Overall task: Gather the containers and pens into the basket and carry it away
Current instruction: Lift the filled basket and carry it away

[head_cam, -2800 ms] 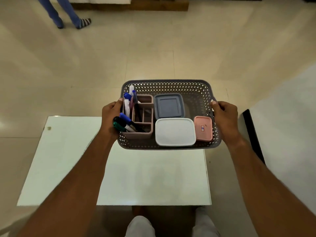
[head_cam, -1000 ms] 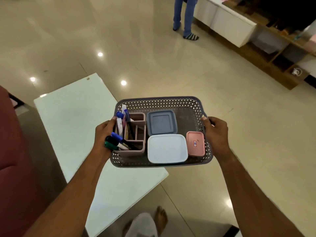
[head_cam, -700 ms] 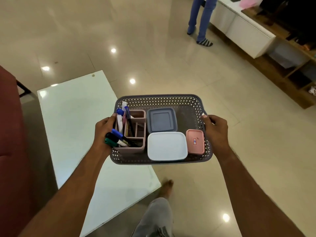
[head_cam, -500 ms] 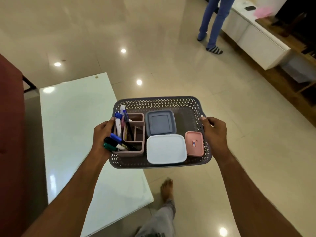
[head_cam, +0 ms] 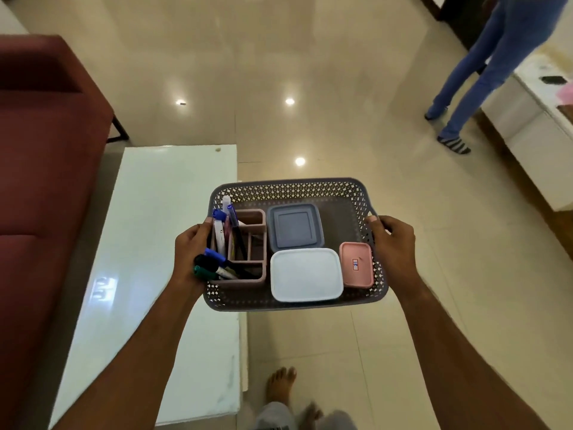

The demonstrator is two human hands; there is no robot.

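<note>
Gathering looked done: I had both hands, left hand (head_cam: pixel 189 256) and right hand (head_cam: pixel 393 243), gripping the loaded basket (head_cam: pixel 288 189) off the worktop (head_cam: pixel 161 212); only carrying remained

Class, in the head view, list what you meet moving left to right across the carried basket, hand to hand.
left hand → pen organiser → white container → pink container → right hand

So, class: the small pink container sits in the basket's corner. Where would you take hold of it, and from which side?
Grip the pink container from above, across its lid's two short ends. The basket wall hugs its right long side and the white container its left, so those sides give fingers no room.
</note>
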